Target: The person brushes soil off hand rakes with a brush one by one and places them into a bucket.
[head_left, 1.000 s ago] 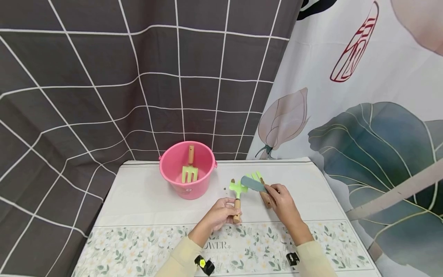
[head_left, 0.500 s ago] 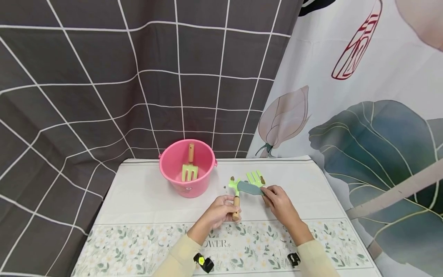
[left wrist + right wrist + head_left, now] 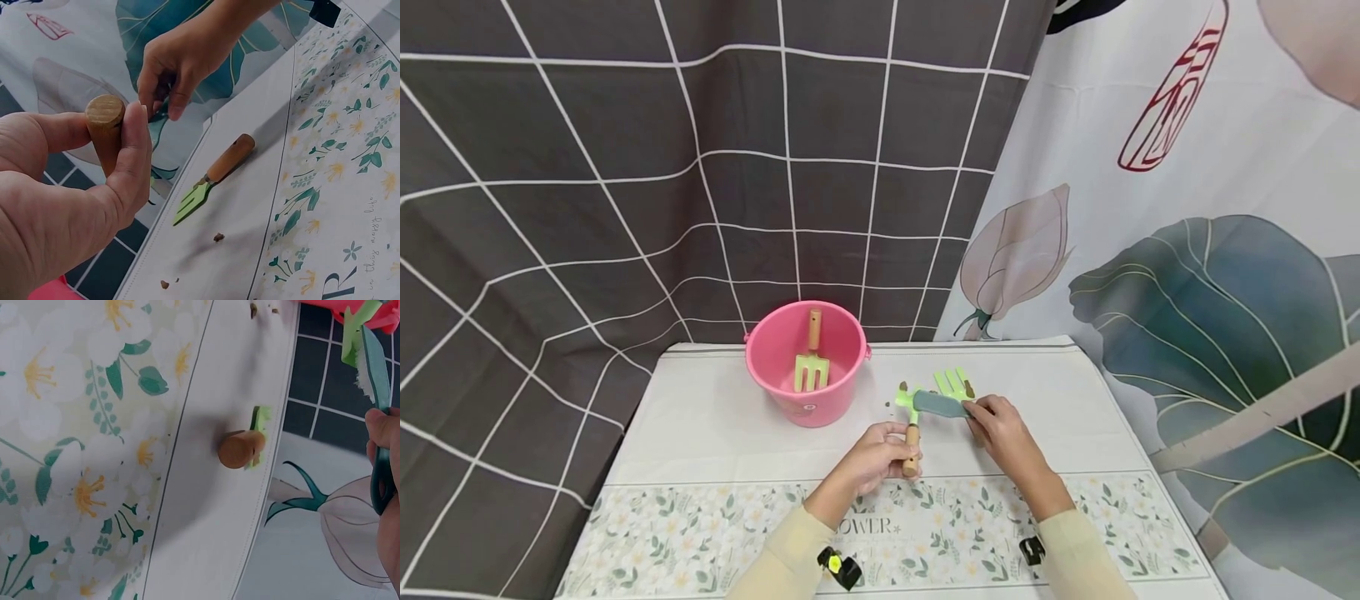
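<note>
My left hand (image 3: 874, 460) grips the wooden handle (image 3: 106, 134) of a small garden tool with a green head (image 3: 906, 398), raised above the table. In my right hand (image 3: 1009, 442) is a blue-grey brush (image 3: 938, 404), pinched by its handle. White bristles (image 3: 364, 378) show in the right wrist view, turned against the green head of the tool. Below my right hand a green garden fork (image 3: 228, 162) with a wooden handle lies on the table. The brush partly covers the held tool's head in the head view.
A pink bucket (image 3: 763, 358) stands at the back of the white table (image 3: 700, 417), with another green fork (image 3: 812, 372) inside it. Brown crumbs (image 3: 218, 237) lie on the tabletop beside the loose fork. A dark grid curtain (image 3: 625, 167) hangs behind.
The brush has moved left and slightly down, from beside the tool onto its green head. My left hand keeps its hold on the handle, nearly still. Over the last half second little shifts.
</note>
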Available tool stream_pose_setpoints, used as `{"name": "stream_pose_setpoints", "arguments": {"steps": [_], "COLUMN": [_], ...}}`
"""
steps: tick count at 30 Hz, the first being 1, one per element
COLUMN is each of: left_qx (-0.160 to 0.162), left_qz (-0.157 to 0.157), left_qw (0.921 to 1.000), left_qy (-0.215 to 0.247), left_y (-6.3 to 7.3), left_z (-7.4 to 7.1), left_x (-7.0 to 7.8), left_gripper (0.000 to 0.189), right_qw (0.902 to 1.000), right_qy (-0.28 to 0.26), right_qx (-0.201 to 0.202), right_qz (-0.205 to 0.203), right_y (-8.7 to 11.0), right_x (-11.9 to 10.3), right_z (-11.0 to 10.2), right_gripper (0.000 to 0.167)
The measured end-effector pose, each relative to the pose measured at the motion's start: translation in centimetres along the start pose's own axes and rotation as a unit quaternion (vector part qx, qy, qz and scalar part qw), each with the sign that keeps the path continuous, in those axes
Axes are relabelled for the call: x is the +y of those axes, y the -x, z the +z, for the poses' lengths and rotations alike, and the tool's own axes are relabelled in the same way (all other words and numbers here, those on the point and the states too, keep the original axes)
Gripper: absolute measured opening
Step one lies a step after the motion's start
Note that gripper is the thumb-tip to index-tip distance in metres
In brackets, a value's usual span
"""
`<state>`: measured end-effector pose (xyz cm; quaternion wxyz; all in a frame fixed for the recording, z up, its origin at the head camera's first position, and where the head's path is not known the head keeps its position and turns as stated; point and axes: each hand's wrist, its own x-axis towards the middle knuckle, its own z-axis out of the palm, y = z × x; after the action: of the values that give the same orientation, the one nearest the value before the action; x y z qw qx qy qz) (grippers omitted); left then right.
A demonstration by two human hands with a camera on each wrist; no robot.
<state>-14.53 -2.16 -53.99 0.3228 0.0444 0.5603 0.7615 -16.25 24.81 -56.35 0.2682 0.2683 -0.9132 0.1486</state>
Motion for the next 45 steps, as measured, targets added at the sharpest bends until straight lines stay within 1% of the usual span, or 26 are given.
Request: {"name": "stream_pose_setpoints", "arguments": {"steps": [2, 3, 5, 7, 9, 10, 12, 14, 22, 25, 28, 32, 36, 39, 45], "left_qx": [0.001, 0.001, 0.001, 0.002, 0.001, 0.002, 0.0, -0.001, 0.003, 0.001, -0.003, -0.003, 0.003, 0.003, 0.008], "left_qz": [0.0, 0.0, 0.0, 0.0, -0.001, -0.002, -0.001, 0.001, 0.006, 0.007, 0.009, 0.009, 0.005, 0.0, -0.007], "left_qw": [1.0, 1.0, 1.0, 1.0, 1.0, 1.0, 1.0, 1.0, 1.0, 0.9999, 0.9999, 0.9999, 0.9999, 1.0, 0.9999], "left_qy": [0.002, 0.003, 0.005, 0.008, 0.008, 0.008, 0.006, 0.004, 0.006, 0.008, 0.008, 0.008, 0.009, 0.007, 0.004], "left_y": [0.0, 0.0, 0.1, 0.1, 0.2, 0.2, 0.2, 0.3, 0.2, 0.2, 0.2, 0.3, 0.3, 0.3, 0.5], "left_z": [0.0, -0.1, 0.0, 0.0, 0.1, 0.1, 0.2, 0.2, 0.2, 0.2, 0.2, 0.3, 0.5, 0.7, 0.7], "left_x": [-0.1, -0.1, -0.1, -0.1, -0.1, -0.1, -0.2, -0.3, -0.4, -0.5, -0.4, -0.4, -0.4, -0.3, -0.3], "left_gripper": [0.055, 0.055, 0.055, 0.055, 0.054, 0.054, 0.053, 0.053, 0.053, 0.053, 0.054, 0.053, 0.053, 0.052, 0.053], "right_qw": [1.0, 0.9999, 0.9999, 1.0, 0.9999, 0.9998, 0.9993, 0.9986, 0.9967, 0.9969, 0.9976, 0.9984, 0.999, 0.9991, 0.9984], "right_qy": [0.001, 0.004, 0.006, 0.004, -0.004, -0.009, -0.018, -0.024, -0.034, -0.04, -0.042, -0.029, -0.022, -0.019, -0.011], "right_qx": [0.003, 0.004, 0.005, 0.005, 0.009, 0.01, 0.014, 0.016, 0.016, 0.008, -0.009, -0.031, -0.032, -0.027, -0.029], "right_qz": [-0.006, -0.009, -0.011, -0.006, 0.007, 0.015, 0.031, 0.044, 0.073, 0.067, 0.054, 0.037, 0.023, 0.026, 0.047], "right_y": [-0.1, -0.1, -0.2, -0.3, -0.4, -0.5, -0.5, -0.6, -0.5, -0.3, 0.0, 0.2, 0.3, 0.1, -0.4], "right_x": [0.1, 0.2, 0.2, 0.2, 0.2, 0.2, 0.2, 0.1, 0.2, 0.1, -0.2, -0.3, -0.2, -0.2, 0.0], "right_z": [0.0, -0.1, -0.1, -0.3, -0.4, -0.5, -0.7, -0.8, -1.2, -1.3, -1.2, -0.7, -0.3, -0.1, -0.3], "right_gripper": [0.025, 0.024, 0.031, 0.034, 0.026, 0.028, 0.037, 0.041, 0.038, 0.038, 0.038, 0.037, 0.036, 0.035, 0.036]}}
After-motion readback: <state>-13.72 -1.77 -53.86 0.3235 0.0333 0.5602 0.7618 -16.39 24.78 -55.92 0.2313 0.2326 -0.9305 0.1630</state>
